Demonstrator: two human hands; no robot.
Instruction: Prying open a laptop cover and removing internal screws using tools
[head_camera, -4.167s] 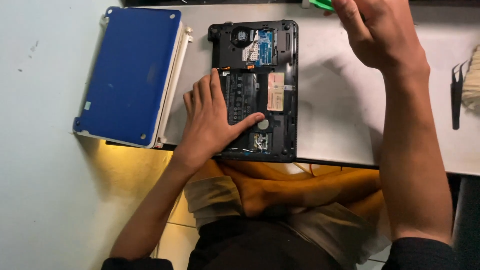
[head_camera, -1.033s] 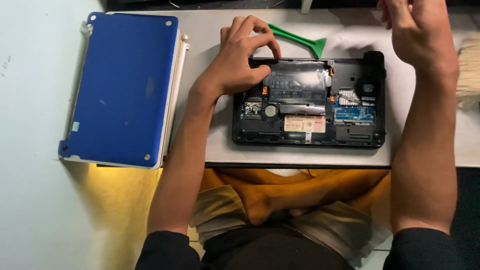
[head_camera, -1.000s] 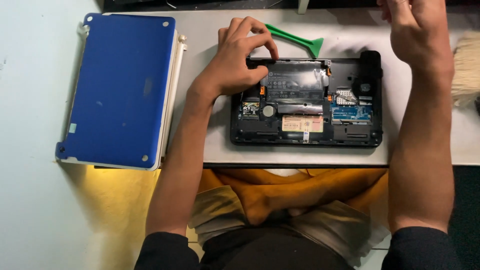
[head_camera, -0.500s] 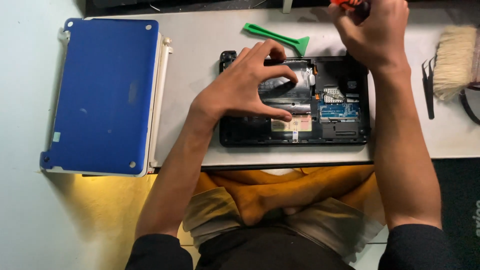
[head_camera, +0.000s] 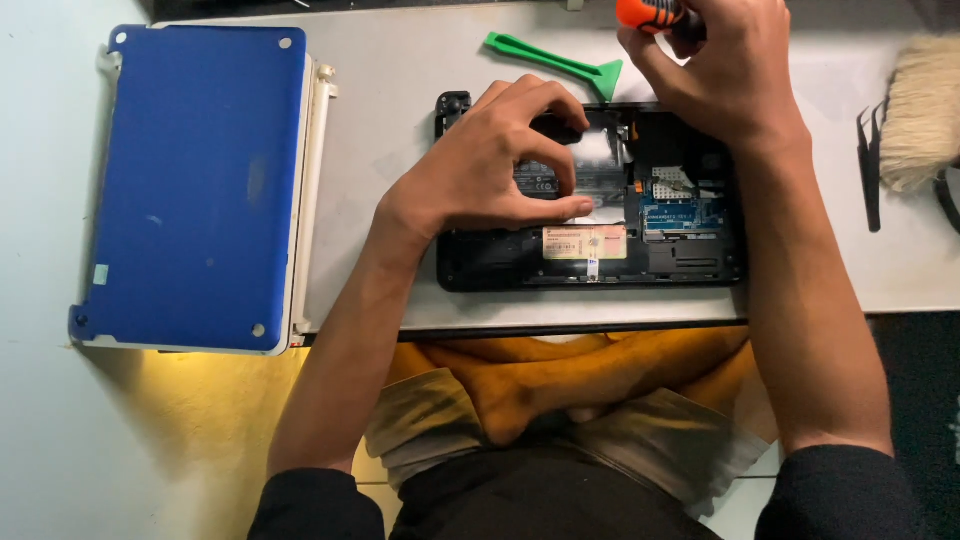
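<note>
Nearest us, our left hand (head_camera: 480, 175) now lies over the middle of the opened laptop base (head_camera: 590, 255); half a second ago it sat a little further along the chassis, and a second ago its fingers were at the far rim. We judge that the hand has settled onto the part it is working. The fingers (head_camera: 540, 100) are curled and narrow, thumb stretched flat just below them, pinching at a dark component (partly hidden under the hand, so we cannot tell whether it is gripped or only pressed). Just under the thumb sits a pale label, and past the fingertips, toward our right hand, the blue circuit board (head_camera: 680, 215) lies exposed.

Further off, our right hand (head_camera: 730, 70) has come down to the far edge of the base, closed firmly around an orange-handled screwdriver (head_camera: 650, 12); its tip is out of sight. Beyond the left fingertips rests a green plastic pry tool (head_camera: 555, 60). Well outside the left hand lies the blue laptop lid (head_camera: 195, 180); outside the right, a brush (head_camera: 920, 110) and dark tweezers (head_camera: 870, 165).
</note>
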